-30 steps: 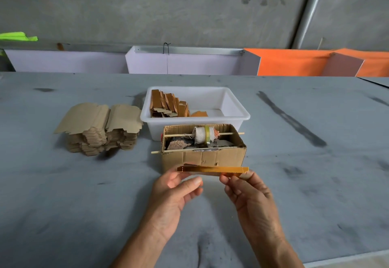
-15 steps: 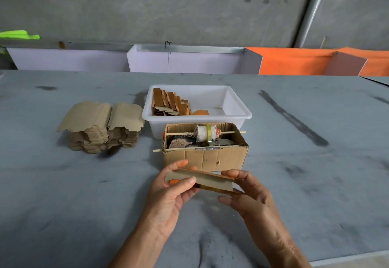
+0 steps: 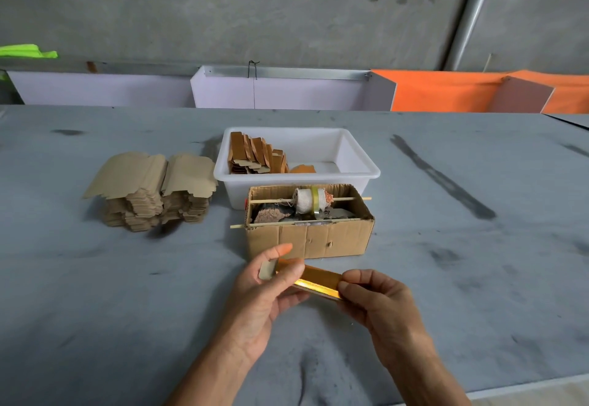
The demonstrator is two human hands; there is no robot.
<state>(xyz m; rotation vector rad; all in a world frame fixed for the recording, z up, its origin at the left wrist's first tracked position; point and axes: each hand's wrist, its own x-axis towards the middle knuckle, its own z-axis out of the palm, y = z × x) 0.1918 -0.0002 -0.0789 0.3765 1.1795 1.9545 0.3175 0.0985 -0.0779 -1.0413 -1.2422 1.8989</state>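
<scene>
A long narrow gold-faced cardboard piece (image 3: 320, 279) is held above the grey table (image 3: 95, 294), in front of me. My left hand (image 3: 264, 291) pinches its left end between thumb and fingers. My right hand (image 3: 379, 303) pinches its right end. The piece is partly folded, its shiny gold side up and a grey flap showing at the left end. Just behind it stands an open brown cardboard box (image 3: 309, 236) with two thin wooden sticks across it; one stick carries a white roll (image 3: 307, 203) and tape.
A white plastic tub (image 3: 360, 163) behind the box holds several folded gold pieces (image 3: 255, 157). A stack of flat brown cardboard blanks (image 3: 153, 188) lies to the left. White and orange panels line the table's far edge. The near table edge runs at the bottom right.
The piece has been turned over from its grey back to its gold face. Both hands have kept hold of its ends and lowered slightly toward me.
</scene>
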